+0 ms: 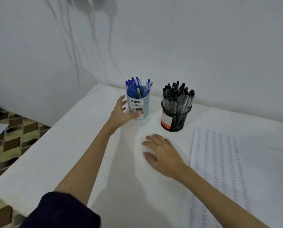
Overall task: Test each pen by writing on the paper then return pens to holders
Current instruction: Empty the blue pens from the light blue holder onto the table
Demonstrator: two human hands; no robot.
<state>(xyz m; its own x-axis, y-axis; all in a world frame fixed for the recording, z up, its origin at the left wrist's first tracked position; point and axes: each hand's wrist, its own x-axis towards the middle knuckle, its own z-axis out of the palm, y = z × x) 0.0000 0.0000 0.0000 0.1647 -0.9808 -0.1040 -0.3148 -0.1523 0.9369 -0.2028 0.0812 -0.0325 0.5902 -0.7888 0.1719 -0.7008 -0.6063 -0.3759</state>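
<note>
Blue pens (137,87) stand upright in the pale-blue holder (138,106) near the counter's (55,145) far corner, just right of the left hand (121,112), whose spread fingers (123,100) reach around its side, thumb touching its base. Black pens (178,97) fill the mesh holder (174,119) alongside. Nearer, the right hand (162,153) rests flat, relaxed, holding nothing, beside the marked paper (219,162).

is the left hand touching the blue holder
Touching. The head view shows the left hand spread beside the blue holder, its thumb tip lying against the holder's lower front with no visible gap; the other fingers stand off the side.
</note>
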